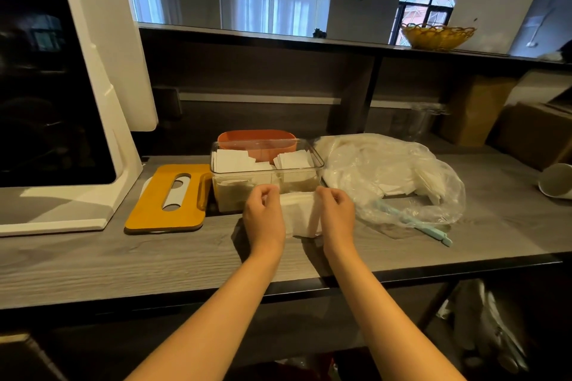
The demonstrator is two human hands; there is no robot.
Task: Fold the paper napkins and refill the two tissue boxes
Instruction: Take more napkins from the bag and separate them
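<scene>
Two bare forearms and hands, nothing worn.

From where I stand, the person shows only as two arms coming up from the bottom edge of the head view. The left hand and the right hand are both bare: no gloves, no rings that I can make out, no watch or band at either wrist. The forearms are uncovered along their whole visible length, with no sleeve or cuff showing before they leave the frame. The arms are slim and smooth, with no marks or plasters on them. The nails are too small to tell anything about. The rest of the body is out of view.
</scene>
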